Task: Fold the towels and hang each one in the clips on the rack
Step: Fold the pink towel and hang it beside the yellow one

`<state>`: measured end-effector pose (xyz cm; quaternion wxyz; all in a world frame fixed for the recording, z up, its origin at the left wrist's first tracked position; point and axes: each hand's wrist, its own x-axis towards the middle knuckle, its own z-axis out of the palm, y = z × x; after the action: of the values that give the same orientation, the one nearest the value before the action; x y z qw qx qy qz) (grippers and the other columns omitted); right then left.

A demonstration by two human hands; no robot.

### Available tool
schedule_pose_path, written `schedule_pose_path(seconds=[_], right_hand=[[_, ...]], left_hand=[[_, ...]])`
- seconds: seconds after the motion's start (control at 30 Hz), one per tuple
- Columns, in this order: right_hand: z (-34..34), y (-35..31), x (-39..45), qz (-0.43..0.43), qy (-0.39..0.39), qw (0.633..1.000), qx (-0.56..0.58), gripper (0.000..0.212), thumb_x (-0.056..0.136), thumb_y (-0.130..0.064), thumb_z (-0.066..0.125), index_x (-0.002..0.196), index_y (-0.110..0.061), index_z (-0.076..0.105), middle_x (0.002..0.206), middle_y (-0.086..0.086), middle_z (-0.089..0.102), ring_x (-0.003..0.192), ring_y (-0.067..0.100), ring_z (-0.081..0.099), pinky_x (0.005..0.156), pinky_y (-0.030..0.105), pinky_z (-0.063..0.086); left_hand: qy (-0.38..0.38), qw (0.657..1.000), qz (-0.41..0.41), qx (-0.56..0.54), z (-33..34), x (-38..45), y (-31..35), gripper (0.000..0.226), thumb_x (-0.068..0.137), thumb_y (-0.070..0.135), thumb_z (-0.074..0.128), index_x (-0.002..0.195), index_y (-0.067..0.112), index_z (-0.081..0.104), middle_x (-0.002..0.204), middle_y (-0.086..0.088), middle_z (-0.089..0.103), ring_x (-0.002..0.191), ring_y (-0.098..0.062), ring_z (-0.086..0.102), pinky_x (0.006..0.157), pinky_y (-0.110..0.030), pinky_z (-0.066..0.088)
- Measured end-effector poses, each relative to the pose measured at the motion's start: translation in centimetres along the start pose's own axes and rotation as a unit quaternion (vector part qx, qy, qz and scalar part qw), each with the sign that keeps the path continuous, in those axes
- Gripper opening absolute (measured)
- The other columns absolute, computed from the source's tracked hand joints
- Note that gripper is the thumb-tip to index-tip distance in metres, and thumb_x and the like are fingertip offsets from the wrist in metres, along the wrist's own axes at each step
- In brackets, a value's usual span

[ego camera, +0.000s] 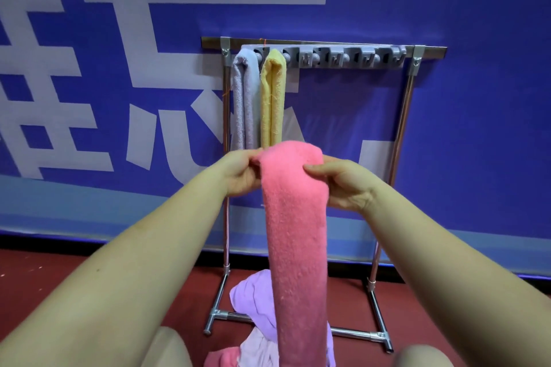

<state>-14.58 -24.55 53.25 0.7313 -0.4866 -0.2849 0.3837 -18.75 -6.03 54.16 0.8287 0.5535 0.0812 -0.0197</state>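
Observation:
A pink towel point(295, 235), folded into a long narrow strip, hangs straight down in front of me. My left hand point(241, 173) pinches its top left edge and my right hand point(346, 182) grips its top right edge. Behind it stands a metal rack point(402, 128) with a grey clip bar point(351, 57) across the top. A lilac-grey towel point(243, 104) and a yellow towel point(272, 98) hang folded from the two leftmost clips. The clips further right hold nothing.
On the red floor under the rack lies a heap of loose towels: a purple one point(253, 298), a pale one point(256, 348) and a pink one point(220, 359). A blue banner wall point(477, 98) stands right behind the rack. My knees show at the bottom edge.

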Motion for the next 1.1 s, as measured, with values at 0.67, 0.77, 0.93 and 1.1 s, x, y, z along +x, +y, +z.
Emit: schedule_pose_path(seconds=[0.67, 0.77, 0.93, 1.1], right_hand=[[-3.6, -1.4, 1.4, 0.048, 0.269, 0.952, 0.137, 0.031, 0.095, -0.023, 0.046, 0.084, 0.004, 0.055, 0.053, 0.012, 0.061, 0.046, 0.023, 0.065, 0.050, 0.034, 0.058], [-3.9, 0.2, 1.6, 0.065, 0.259, 0.943, 0.197, 0.030, 0.090, -0.028, 0.054, 0.080, 0.001, 0.055, 0.066, 0.015, 0.063, 0.057, 0.030, 0.069, 0.053, 0.043, 0.059], [-3.1, 1.4, 2.0, 0.082, 0.224, 0.958, 0.160, 0.035, 0.082, -0.041, 0.060, 0.072, -0.007, 0.056, 0.077, 0.012, 0.070, 0.065, 0.025, 0.071, 0.064, 0.038, 0.058], [-1.9, 0.4, 2.7, 0.090, 0.246, 0.964, 0.046, 0.024, 0.090, -0.030, 0.055, 0.070, -0.018, 0.052, 0.054, -0.007, 0.054, 0.050, 0.011, 0.061, 0.070, 0.025, 0.050]], left_hand=[[-0.083, 0.989, 0.057, 0.109, 0.5, -0.8, -1.6, 0.023, 0.097, 0.012, 0.041, 0.109, 0.007, 0.060, 0.078, -0.005, 0.070, 0.065, -0.012, 0.066, 0.062, -0.023, 0.055], [-0.063, 0.984, 0.059, 0.157, 1.0, -0.1, -0.2, 0.028, 0.097, 0.015, 0.042, 0.121, 0.009, 0.056, 0.081, -0.004, 0.065, 0.069, -0.012, 0.060, 0.066, -0.024, 0.048], [-0.039, 0.977, 0.065, 0.202, 1.7, 0.4, 0.6, 0.031, 0.099, 0.015, 0.038, 0.127, 0.008, 0.051, 0.081, -0.002, 0.061, 0.066, -0.010, 0.058, 0.055, -0.019, 0.049], [0.001, 0.981, 0.056, 0.187, 0.7, 0.8, 0.3, 0.032, 0.097, 0.012, 0.043, 0.126, 0.004, 0.053, 0.085, -0.005, 0.062, 0.070, -0.012, 0.061, 0.060, -0.023, 0.051]])
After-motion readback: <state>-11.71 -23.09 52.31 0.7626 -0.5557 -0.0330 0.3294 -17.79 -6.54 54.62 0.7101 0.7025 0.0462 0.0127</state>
